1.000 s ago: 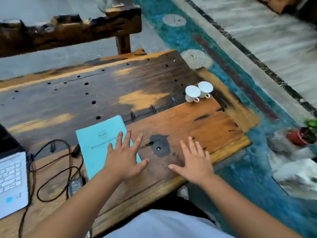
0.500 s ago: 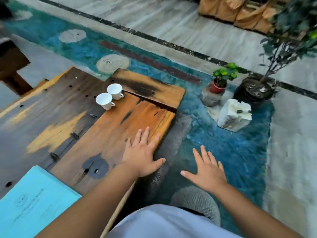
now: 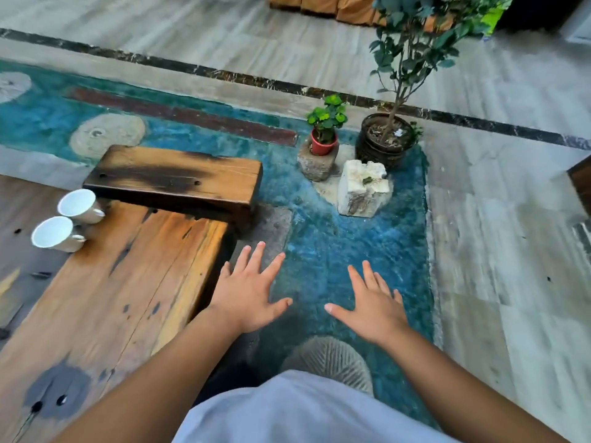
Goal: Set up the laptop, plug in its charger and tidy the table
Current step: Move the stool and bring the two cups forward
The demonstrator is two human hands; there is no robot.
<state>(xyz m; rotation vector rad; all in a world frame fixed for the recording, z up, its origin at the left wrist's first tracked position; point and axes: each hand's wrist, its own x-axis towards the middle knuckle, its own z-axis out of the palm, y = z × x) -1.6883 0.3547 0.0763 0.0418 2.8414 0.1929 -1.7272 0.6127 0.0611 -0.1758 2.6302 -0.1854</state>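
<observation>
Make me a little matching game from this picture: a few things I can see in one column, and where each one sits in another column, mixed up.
Things:
1. two white cups
2. small red pot
3. large dark pot
4. left hand

Places:
A. on the floor at the rug's far corner, holding a tall leafy plant
B. on the wooden table, near its far end
C. spread open in the air, past the table's right edge
D. on top of a rough stone block

Pairs: 1-B, 2-D, 3-A, 4-C
</observation>
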